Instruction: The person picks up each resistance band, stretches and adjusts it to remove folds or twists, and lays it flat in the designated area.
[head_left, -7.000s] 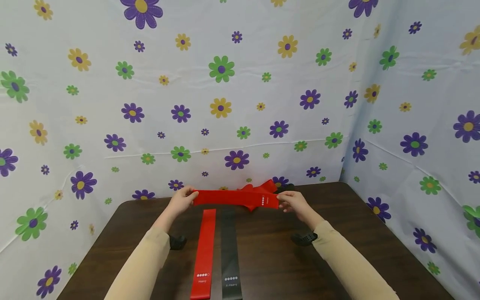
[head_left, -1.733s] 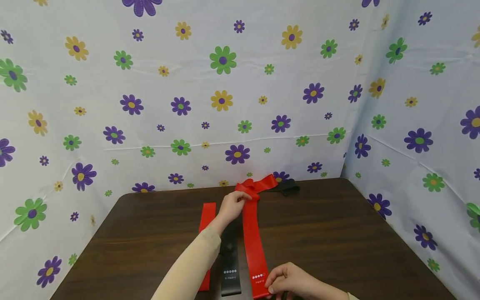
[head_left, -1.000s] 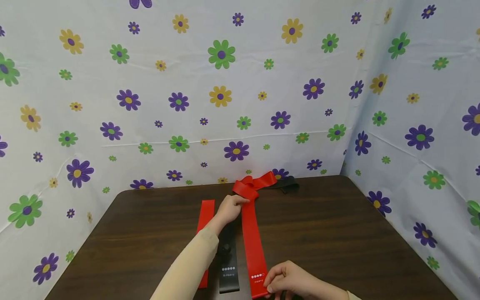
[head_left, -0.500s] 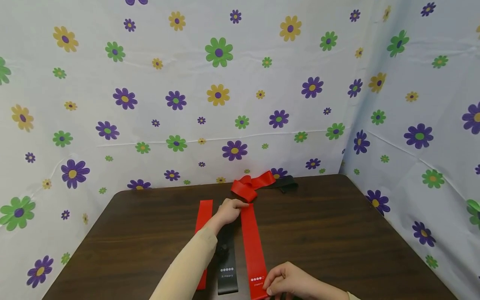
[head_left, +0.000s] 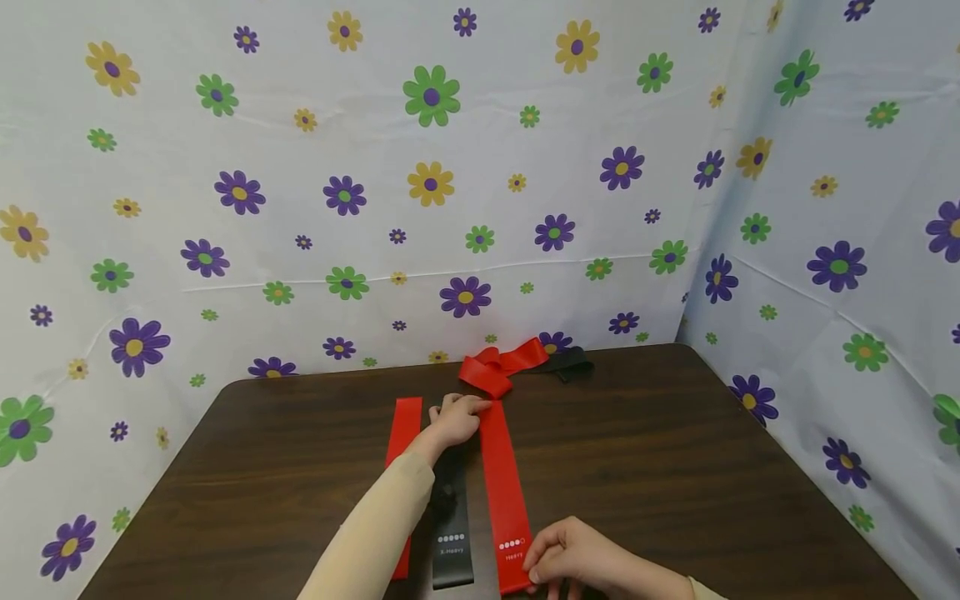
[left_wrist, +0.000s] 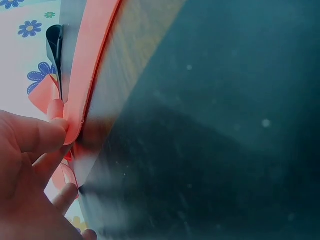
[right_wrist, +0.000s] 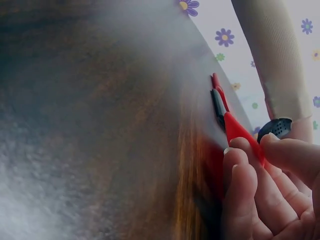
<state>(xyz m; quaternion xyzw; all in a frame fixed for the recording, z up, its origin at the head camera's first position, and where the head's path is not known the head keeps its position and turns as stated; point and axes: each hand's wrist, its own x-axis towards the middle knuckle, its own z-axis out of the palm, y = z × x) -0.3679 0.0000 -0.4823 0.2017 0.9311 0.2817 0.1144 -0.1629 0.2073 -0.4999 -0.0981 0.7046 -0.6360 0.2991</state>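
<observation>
A red resistance band point(head_left: 504, 483) marked "Heavy" stretches lengthwise over the table, its printed end toward me. My left hand point(head_left: 455, 417) pinches the far end between thumb and finger; the left wrist view shows the band point(left_wrist: 92, 60) running away from those fingertips. At the near end, my right hand point(head_left: 577, 557) pinches the corner; in the right wrist view thumb and fingers grip the red edge point(right_wrist: 240, 129). Just left lies a black "X-Heavy" band point(head_left: 452, 550), partly covered by my left arm. Another red band point(head_left: 405, 429) lies beyond it, also partly hidden by the sleeve.
At the back edge sit a twisted red band point(head_left: 487, 373) and a folded black band point(head_left: 566, 360), close past my left hand. The dark wooden table point(head_left: 637, 450) meets a flower-patterned cloth point(head_left: 585, 283) behind and at the right.
Seven seconds ago both hands held the red band crosswise in the air; now it lies lengthwise right of the black band. Over the last second the hands barely move, while the view shifts slightly.
</observation>
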